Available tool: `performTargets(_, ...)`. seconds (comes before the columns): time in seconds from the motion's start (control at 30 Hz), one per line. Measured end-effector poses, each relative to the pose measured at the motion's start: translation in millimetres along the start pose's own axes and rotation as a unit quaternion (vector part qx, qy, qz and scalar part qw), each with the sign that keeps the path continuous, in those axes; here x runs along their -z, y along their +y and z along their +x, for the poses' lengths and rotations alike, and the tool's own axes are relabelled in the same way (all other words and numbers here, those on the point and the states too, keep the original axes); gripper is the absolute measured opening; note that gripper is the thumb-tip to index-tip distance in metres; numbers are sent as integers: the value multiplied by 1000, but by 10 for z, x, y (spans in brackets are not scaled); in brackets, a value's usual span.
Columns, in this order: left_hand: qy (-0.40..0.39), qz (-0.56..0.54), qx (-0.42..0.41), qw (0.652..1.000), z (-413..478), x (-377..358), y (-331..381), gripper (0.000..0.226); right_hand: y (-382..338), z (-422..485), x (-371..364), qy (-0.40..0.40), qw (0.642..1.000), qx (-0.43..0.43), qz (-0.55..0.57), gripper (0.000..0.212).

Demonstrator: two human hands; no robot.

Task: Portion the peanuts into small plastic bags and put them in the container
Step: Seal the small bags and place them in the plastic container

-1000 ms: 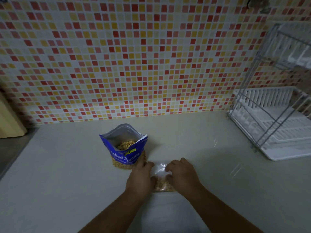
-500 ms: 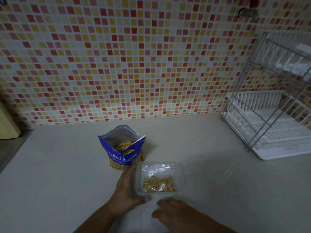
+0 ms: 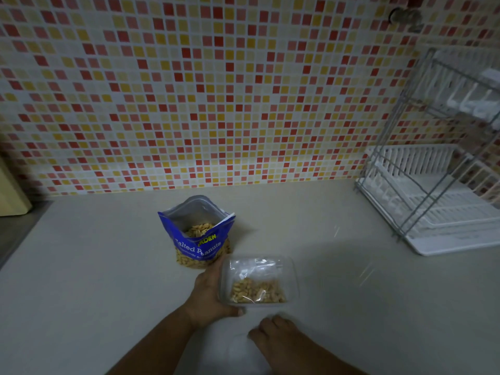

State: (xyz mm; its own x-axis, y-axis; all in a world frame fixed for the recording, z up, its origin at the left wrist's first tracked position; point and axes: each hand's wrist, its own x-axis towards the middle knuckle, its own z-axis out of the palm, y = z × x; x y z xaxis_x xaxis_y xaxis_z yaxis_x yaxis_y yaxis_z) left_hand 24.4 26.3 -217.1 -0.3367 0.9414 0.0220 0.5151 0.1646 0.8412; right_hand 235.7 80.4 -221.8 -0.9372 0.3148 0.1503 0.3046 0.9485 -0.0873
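An open blue bag of salted peanuts point(image 3: 198, 246) stands on the pale counter point(image 3: 94, 266). Right in front of it sits a clear plastic container point(image 3: 294, 269) with a small clear bag of peanuts point(image 3: 257, 291) lying inside. My left hand point(image 3: 207, 296) grips the container's left side, thumb along its near edge. Below the container, my right hand point(image 3: 276, 339) rests palm down on the counter with fingers curled, beside a faint clear plastic item point(image 3: 232, 347) whose shape I cannot make out.
A white dish rack point(image 3: 438, 212) with a wire frame fills the right side of the counter. A mosaic-tiled wall point(image 3: 216, 104) runs along the back. A pale wooden board point(image 3: 10, 196) leans at the far left, beside a darker surface point(image 3: 16, 234).
One second ago both hands pressed the small peanut bag on the counter. The bag now lies in the clear container, held by my left hand. My right hand has drawn back toward me.
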Motion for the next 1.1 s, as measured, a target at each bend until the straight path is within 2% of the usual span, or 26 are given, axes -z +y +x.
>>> performTargets(0.1, 0, 17, 6, 1000, 15, 3, -17, 119, -2, -29, -19, -27, 999, -25, -32, 29)
performTargets(0.23, -6, 34, 42, 999, 14, -9, -107, 137, -10, -14, -1, -39, 997, -40, -50, 25)
performTargets(0.4, -12, 43, 55, 997, 15, -12, -90, 139, 3, 33, 31, -59, 991, -57, -105, 26)
performTargets(0.5, -13, 45, 61, 997, 18, -6, -79, 139, 19, 30, 65, -103, 987, -40, -119, 30)
performTargets(0.63, -17, 47, 67, 996, 15, -6, -95, 140, 29, 71, 220, -169, 982, -22, -77, 32)
performTargets(0.67, -17, 48, 70, 996, 16, -6, -95, 141, 45, 95, 254, -189, 980, -20, -57, 35)
performTargets(0.8, -14, 46, 66, 997, 20, 3, -73, 138, 87, 157, 358, -276, 961, 4, 29, 65)
performTargets(1.1, -19, 55, 64, 996, 13, 11, -16, 140, 55, 241, 460, -283, 958, 18, 38, 88)
